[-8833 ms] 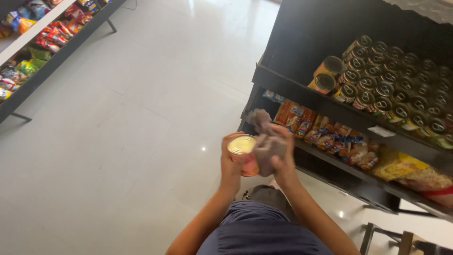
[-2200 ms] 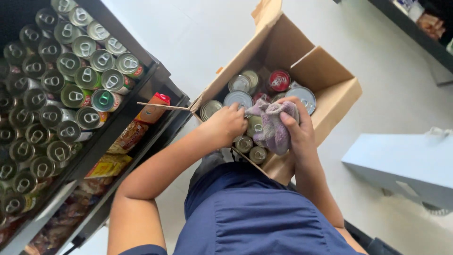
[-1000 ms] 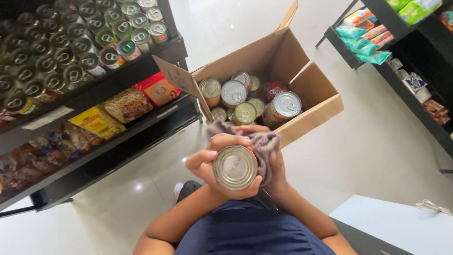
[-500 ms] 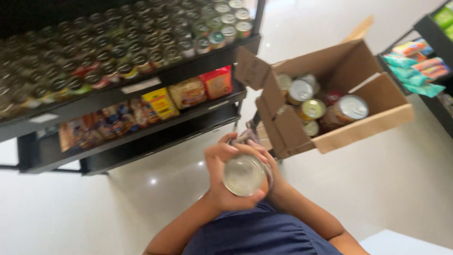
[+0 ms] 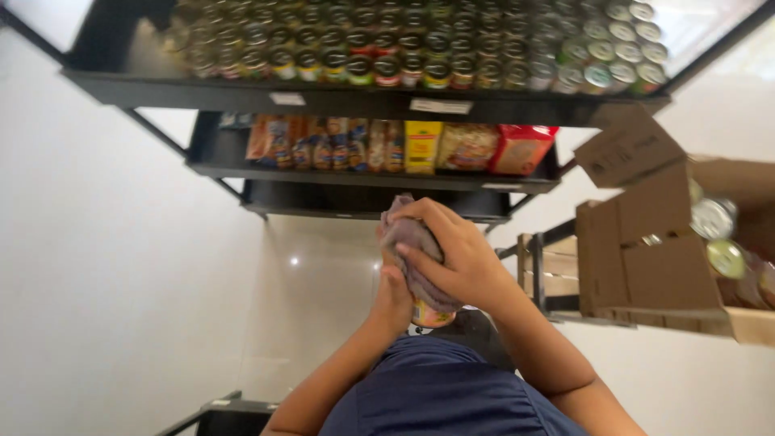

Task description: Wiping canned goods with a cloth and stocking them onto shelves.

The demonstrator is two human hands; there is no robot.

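Note:
A tin can [image 5: 430,314] with a colourful label is held in front of my body, mostly hidden. My left hand [image 5: 393,300] grips it from below and the left. My right hand [image 5: 448,250] presses a grey-purple cloth [image 5: 408,241] over the can's top and side. Only the can's lower rim shows under the cloth.
A black shelf unit [image 5: 371,97] stands ahead, with several rows of cans [image 5: 420,44] on top and snack packets [image 5: 404,147] below. An open cardboard box [image 5: 646,250] with cans [image 5: 714,218] sits at the right on a low stand. Glossy white floor [image 5: 121,266] lies to the left.
The view has swung round to face the shelf, and the box is now at the right. The cloth now covers the can's top, which was bare half a second ago.

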